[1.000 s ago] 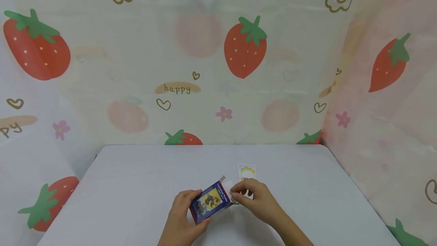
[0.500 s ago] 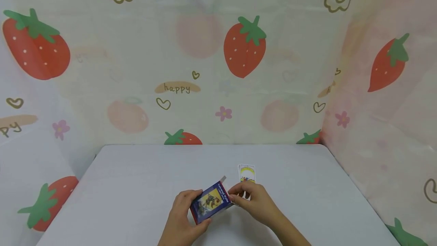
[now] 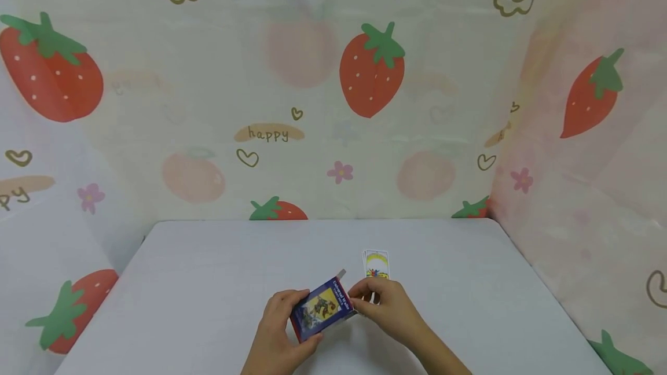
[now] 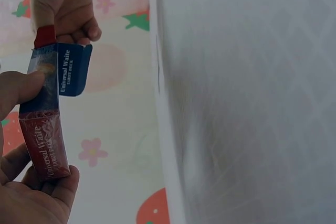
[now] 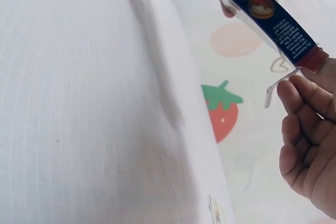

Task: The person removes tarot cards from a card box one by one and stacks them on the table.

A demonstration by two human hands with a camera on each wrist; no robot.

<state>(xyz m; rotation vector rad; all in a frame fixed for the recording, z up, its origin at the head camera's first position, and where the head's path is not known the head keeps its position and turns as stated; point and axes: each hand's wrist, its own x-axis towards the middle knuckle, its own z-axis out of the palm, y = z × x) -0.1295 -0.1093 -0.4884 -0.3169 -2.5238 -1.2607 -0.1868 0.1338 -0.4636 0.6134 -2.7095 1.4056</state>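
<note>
My left hand [image 3: 276, 334] grips a blue and red tarot card box [image 3: 320, 308] by its sides, picture face up and tilted. In the left wrist view, a blue end flap [image 4: 76, 69] sticks out from the opened end, with a red side flap [image 4: 45, 35] beside it. My right hand [image 3: 393, 308] has thumb and index finger pinched at that opened end, either side of a pale flap [image 5: 270, 94] in the right wrist view. What lies inside the box is hidden. Just beyond the right hand lie some tarot cards [image 3: 377, 264], face up and partly covered by it.
A white cloth covers the table [image 3: 208, 282], its far edge reaching the backdrop. Patterned sheets with strawberries [image 3: 372, 71] stand behind and on both sides. In the right wrist view, a card's edge [image 5: 215, 211] shows low on the table.
My right hand has moved slightly left and in against the box's opened end, uncovering more of the cards on the table. The left hand and box have hardly moved.
</note>
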